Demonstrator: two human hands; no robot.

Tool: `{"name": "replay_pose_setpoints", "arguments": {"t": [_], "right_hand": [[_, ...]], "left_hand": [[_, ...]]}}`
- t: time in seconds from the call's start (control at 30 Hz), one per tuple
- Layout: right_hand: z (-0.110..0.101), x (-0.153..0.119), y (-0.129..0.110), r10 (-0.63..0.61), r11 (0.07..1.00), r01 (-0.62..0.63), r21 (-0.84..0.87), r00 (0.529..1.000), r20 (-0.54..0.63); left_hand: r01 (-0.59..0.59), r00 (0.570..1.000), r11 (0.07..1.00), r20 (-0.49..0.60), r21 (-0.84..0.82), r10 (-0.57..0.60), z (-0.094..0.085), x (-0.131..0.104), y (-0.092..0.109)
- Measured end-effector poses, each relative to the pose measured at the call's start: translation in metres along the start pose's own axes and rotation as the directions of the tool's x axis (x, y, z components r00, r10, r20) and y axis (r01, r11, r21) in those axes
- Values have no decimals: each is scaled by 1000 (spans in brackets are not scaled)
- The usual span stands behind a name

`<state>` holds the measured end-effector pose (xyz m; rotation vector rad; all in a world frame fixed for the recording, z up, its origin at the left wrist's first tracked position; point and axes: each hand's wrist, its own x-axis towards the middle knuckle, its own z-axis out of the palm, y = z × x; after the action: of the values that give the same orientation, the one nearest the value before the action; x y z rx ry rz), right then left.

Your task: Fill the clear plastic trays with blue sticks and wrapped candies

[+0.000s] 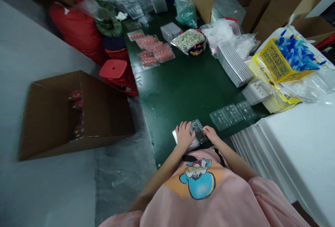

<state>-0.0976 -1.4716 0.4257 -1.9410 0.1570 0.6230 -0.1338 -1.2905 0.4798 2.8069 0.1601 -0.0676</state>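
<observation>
My left hand (184,137) lies with its fingers spread over a pale stack of thin plastic pieces (194,145) at the table's near edge. A clear molded plastic blister tray (198,130) sits beside it, partly over the stack. My right hand (210,135) has its fingers closed on the right edge of that tray. To the right, several clear blister trays (226,117) lie flat in a row on the green table (180,94). Further right stands a stack of clear trays (258,92).
Red-filled packs (157,48) and a heaped tray of small pieces (188,40) lie toward the back. A yellow basket (277,61) of blue pieces stands at right, near a long tray stack (232,63). On the left are a cardboard box (104,112) and red stool (113,69).
</observation>
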Motion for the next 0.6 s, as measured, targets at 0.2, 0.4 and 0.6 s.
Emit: {"name": "replay_pose_setpoints", "arguments": {"t": [0.2,0.4,0.6], "right_hand": [[-44,25,19,48,981,-73,-177,988,-144],[-29,-1,16,-206,849,78,-523,960,-192],[-7,-19,23,-344,561,337,-756,926,158]], "left_hand": [[93,996,996,-16,1,-93,-8,-11,-29],[38,999,999,30,-22,-37,-13,-21,-43],[-2,995,999,99,33,-1,-24,-29,-51]]}}
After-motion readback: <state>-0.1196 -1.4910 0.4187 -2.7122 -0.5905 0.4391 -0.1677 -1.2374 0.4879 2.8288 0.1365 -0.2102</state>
